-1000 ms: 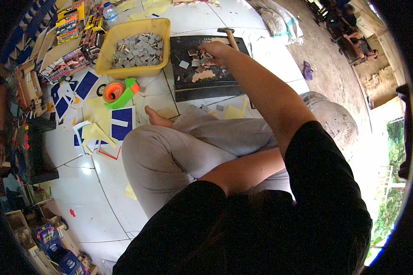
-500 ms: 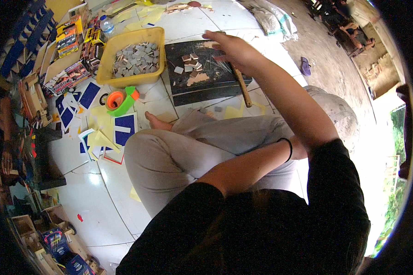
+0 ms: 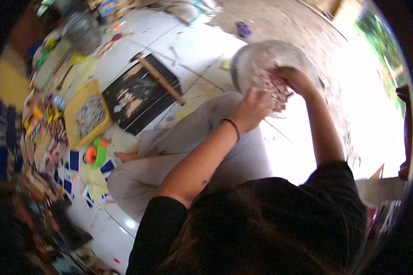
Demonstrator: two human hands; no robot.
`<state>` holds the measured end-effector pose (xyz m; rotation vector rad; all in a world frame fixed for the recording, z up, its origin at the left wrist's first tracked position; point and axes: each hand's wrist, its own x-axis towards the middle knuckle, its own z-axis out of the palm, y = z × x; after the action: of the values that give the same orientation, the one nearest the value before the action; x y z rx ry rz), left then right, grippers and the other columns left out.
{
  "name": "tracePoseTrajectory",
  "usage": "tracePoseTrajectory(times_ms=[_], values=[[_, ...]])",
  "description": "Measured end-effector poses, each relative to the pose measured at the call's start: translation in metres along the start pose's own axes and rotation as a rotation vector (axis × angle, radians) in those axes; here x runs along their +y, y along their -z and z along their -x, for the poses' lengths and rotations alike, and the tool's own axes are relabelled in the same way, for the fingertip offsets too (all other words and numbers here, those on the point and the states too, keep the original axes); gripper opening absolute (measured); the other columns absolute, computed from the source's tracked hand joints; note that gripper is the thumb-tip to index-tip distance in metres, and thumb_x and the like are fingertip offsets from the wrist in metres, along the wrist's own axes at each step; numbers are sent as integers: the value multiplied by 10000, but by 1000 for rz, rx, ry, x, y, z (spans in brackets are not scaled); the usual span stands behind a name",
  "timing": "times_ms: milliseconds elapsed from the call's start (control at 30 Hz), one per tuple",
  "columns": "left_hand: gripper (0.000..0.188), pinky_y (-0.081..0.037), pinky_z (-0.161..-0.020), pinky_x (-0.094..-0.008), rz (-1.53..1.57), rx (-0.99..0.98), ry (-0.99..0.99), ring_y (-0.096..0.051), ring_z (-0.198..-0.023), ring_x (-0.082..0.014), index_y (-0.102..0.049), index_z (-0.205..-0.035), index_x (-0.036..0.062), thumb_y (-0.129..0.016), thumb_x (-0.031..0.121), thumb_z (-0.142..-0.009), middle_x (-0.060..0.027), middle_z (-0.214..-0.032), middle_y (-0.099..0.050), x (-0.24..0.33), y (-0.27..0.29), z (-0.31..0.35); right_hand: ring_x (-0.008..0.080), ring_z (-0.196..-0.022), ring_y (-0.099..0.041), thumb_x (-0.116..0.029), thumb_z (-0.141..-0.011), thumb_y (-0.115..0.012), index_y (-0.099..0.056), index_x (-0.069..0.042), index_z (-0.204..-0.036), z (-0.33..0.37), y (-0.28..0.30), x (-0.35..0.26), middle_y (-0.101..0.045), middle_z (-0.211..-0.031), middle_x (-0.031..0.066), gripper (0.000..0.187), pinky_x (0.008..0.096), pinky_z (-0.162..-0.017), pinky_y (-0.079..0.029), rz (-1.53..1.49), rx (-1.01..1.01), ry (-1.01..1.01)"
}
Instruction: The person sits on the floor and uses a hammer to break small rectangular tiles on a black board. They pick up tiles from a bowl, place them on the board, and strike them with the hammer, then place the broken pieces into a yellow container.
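Both my hands are at a heap of small brown, wood-like pieces [image 3: 280,97] on a pale, rounded sack or container to my right. My right hand [image 3: 294,80] reaches into the heap from its far right side, with its fingers hidden among the pieces. At the near left edge of the heap is my left hand [image 3: 253,109], a dark band round its wrist. Its fingers touch or nearly touch the pieces, too blurred to show their grip. A hammer [image 3: 159,79] lies across the black board [image 3: 129,118], beside a few small pieces and thin nails or sticks.
Left of the board stands a yellow tub [image 3: 106,124] of small grey tiles. Nearer me are green and orange tape rolls [image 3: 96,152] and scraps of blue and yellow paper. Boxes crowd the far left. A purple sandal [image 3: 243,29] lies on the dirt ground beyond.
My right hand has left the area above the black board and gone right, into the heap. My left hand has come up to the heap too. The view has turned right.
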<state>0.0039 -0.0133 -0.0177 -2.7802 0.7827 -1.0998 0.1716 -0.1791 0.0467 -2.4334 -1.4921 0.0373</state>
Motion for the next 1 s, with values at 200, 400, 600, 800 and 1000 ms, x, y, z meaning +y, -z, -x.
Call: tracePoseTrajectory(times_ms=[200,400,600,800,1000], values=[[86,-332,-849,-390,133,-51,17,-464,-954,-141,-606,-810,146,-584,214,-764,35,-863,-519,-6,14,-7,246,-1017,-552,-323,-812,-534,-615,-37,-1084,-92,-66,103,-568,-1118,128,404,403,-861,-428,-24,-146,-832],[63,-334,-849,-358,75,-141,-19,-465,-932,-137,-598,-809,150,-557,195,-793,28,-851,-495,-5,19,-5,330,-1317,-300,-560,-800,-464,-474,-73,-1312,-77,-116,108,-362,-1408,142,707,514,-1049,-262,-106,219,-1176],[97,-331,-838,-363,178,-110,-25,-480,-915,-143,-576,-802,135,-578,231,-804,21,-840,-506,-8,13,-5,357,-1322,-292,-608,-805,-438,-454,-72,-1328,-81,-104,98,-343,-1425,157,749,536,-1048,-259,-93,123,-1115],[210,-344,-815,-379,170,-82,20,-490,-909,-195,-575,-805,121,-615,327,-804,-3,-828,-521,-15,14,-12,386,-1314,-313,-576,-816,-444,-398,-105,-1373,-124,-74,39,-362,-1423,168,731,503,-1069,-244,-172,-169,-898],[158,-351,-798,-344,123,-83,33,-478,-933,-164,-620,-852,114,-625,262,-795,19,-901,-554,-18,21,-15,347,-1316,-313,-311,-782,-632,-329,-107,-1403,-134,-62,-64,-289,-1448,177,721,680,-896,-327,93,-327,-797]])
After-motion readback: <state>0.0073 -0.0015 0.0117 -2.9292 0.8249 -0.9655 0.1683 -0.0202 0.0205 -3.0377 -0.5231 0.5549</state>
